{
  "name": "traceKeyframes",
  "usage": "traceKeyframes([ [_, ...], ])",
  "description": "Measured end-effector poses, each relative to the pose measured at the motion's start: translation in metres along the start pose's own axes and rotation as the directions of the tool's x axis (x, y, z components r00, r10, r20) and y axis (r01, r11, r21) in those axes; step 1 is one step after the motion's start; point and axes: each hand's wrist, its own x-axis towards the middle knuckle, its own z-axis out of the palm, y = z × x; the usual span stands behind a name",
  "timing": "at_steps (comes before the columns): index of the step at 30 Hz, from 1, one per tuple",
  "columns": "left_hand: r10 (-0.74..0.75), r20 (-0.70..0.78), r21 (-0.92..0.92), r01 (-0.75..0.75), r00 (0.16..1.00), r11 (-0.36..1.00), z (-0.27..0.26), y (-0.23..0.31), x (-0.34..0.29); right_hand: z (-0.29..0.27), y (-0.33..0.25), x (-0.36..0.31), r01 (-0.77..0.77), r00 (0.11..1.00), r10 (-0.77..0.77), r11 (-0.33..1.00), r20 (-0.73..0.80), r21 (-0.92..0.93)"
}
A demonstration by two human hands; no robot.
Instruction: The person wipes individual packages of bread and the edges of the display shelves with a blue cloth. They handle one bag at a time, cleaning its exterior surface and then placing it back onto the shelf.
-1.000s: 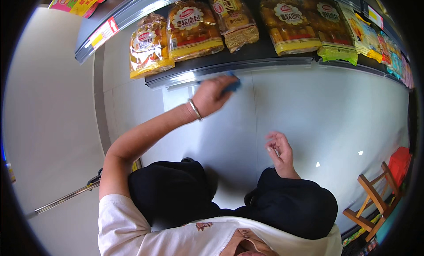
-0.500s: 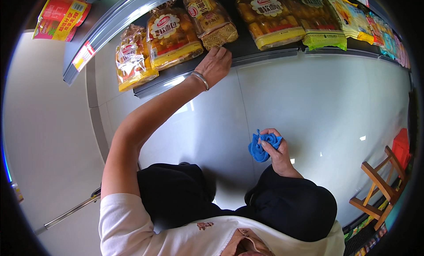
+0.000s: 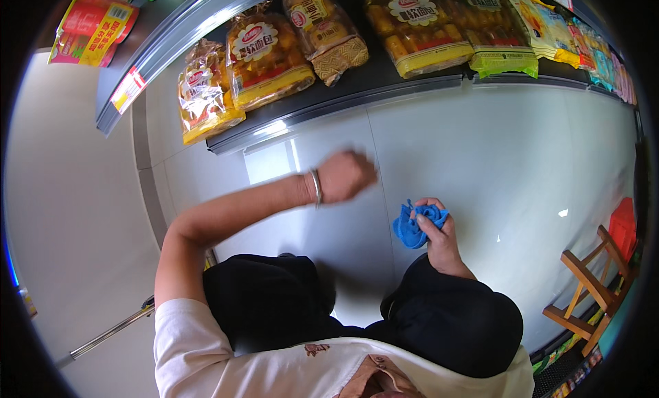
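Observation:
My left hand (image 3: 347, 176) hangs over the pale floor in front of the shelf, a silver bangle (image 3: 316, 186) on its wrist. Motion smears its fingers, so their pose is unclear. Over my right knee, my right hand (image 3: 441, 241) is closed round a crumpled blue cloth (image 3: 412, 226), thumb pressed on top. Beyond the left hand, the dark low shelf (image 3: 384, 86) carries bags of bread. Closest to that hand is a bread bag with a woven-pattern end (image 3: 341, 60); left of it stand a larger yellow-bottomed bread bag (image 3: 273, 84) and a shiny one (image 3: 206, 96).
More bread bags (image 3: 429, 48) and small snack packs (image 3: 592, 48) line the shelf rightward. A red package (image 3: 93, 27) sits on a higher shelf at upper left. A wooden stool (image 3: 590, 288) stands at right by a red object (image 3: 622, 223). A metal pole (image 3: 113, 334) lies at lower left.
My left hand has left the woven-pattern bread bag at the shelf edge and come back toward me. The right hand, with the blue cloth, has shifted slightly right.

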Motion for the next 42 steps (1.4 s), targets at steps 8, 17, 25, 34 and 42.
traceKeyframes([
  [8,-0.153,0.420,0.161,0.092,0.894,0.983,0.025,0.048,-0.098,0.007,-0.045,0.020,-0.009,1.000,0.008,0.996,0.013,0.087],
  [17,0.138,0.303,-0.410,-0.002,0.943,0.912,-0.006,0.106,-0.079,0.029,-0.122,0.130,-0.025,0.998,-0.008,0.847,-0.059,-0.531],
  [25,0.244,0.166,-0.549,-0.116,0.955,0.828,-0.008,0.111,-0.088,0.005,-0.025,0.262,0.306,0.621,-0.668,0.688,-0.410,-0.658],
  [34,0.310,0.092,-0.643,-0.181,0.946,0.744,0.001,0.104,-0.103,0.217,0.055,0.205,0.521,0.603,-0.785,0.251,0.143,-0.815],
  [42,0.347,0.039,-0.707,-0.219,0.937,0.672,0.008,0.097,-0.117,0.169,0.033,0.208,0.486,0.616,-0.769,0.198,0.173,-0.851],
])
